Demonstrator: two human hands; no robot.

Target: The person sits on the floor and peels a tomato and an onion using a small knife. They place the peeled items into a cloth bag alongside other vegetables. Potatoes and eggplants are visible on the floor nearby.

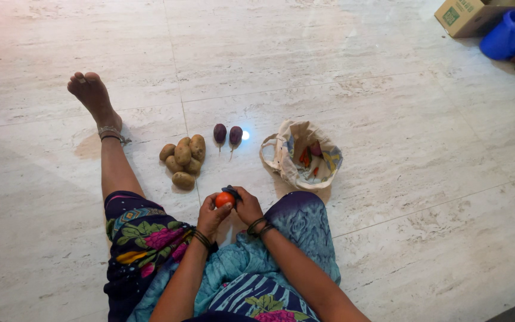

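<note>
Gripping a round orange-red tomato [224, 199], left hand [210, 216] and right hand [248, 206] met near the brown potato pile [183, 159] on the marble floor [388, 149]

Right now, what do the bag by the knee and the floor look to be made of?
The bag looks like soft woven cloth, cream with a coloured print: it slumps and folds, and its handle lies limp. The floor looks like polished stone or stone-look tile, pale and veined, with thin joint lines and a bright glare spot; which one cannot be told.
</note>
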